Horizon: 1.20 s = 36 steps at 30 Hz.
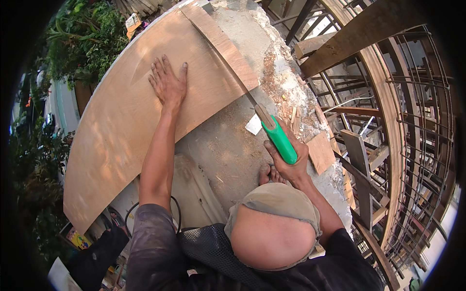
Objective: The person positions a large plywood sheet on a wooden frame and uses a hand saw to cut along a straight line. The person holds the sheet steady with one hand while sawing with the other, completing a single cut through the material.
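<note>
My left hand (pixel 169 83) lies flat on a large plywood sheet (pixel 114 114), fingers spread. My right hand (pixel 294 157) is wrapped round the green handle of a handsaw (pixel 280 139). The saw's narrow blade runs away from me along a long cut in the plywood. Right of that cut lies a narrow plywood strip (pixel 228 48); whether it still joins the sheet at its far end, I cannot tell. Most of the blade is hidden in or below the cut.
Beneath the sheet is a rough concrete slab (pixel 228 150) with a broken right edge. A small plywood offcut (pixel 321 153) and a white scrap (pixel 254 124) lie near the saw. Beyond the edge stand timber beams (pixel 361 36) and rebar (pixel 427 80). My bare foot (pixel 270 173) is near the handle.
</note>
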Motion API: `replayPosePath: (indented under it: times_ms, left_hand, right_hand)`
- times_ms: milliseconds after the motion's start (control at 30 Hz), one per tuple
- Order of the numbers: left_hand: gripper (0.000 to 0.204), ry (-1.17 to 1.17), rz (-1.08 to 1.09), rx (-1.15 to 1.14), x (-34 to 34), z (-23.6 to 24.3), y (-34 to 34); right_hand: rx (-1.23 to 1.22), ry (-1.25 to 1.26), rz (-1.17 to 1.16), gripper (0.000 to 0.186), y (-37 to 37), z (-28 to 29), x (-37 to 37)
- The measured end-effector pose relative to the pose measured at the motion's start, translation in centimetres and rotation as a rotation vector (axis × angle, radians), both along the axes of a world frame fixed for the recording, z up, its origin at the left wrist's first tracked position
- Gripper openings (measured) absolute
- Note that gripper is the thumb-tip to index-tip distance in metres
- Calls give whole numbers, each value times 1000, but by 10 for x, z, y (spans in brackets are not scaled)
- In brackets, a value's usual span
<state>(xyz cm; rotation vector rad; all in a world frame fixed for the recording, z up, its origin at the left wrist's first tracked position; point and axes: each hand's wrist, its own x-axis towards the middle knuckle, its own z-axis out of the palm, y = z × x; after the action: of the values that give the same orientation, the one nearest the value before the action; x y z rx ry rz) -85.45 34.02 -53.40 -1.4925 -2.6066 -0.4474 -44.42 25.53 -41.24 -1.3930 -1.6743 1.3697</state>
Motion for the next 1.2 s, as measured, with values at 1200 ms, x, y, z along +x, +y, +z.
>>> replayPosePath:
  times_ms: [1200]
  left_hand:
    - [90, -11, 14, -9, -7, 31, -52]
  right_hand:
    - [158, 35, -36, 61, -58, 31, 1]
